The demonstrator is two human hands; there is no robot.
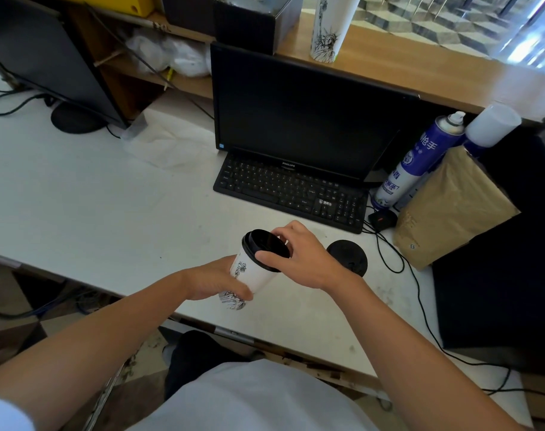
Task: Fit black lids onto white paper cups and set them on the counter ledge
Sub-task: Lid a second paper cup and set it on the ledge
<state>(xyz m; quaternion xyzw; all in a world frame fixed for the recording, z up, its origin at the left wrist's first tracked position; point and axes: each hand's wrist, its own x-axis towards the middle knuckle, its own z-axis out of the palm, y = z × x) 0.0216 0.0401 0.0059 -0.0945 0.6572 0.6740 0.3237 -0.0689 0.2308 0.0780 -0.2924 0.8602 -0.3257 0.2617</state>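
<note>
My left hand grips a white paper cup with a black line drawing, held tilted just above the white desk. A black lid rests on the cup's rim, and my right hand pinches that lid with thumb and fingers at its edge. More black lids lie stacked on the desk just right of my right hand. A tall stack of white printed cups stands on the wooden counter ledge at the back.
A black monitor and keyboard stand right behind my hands. Blue spray cans, a brown paper bag and a black box crowd the right side. Cables trail over the desk's right edge. A second monitor is far left.
</note>
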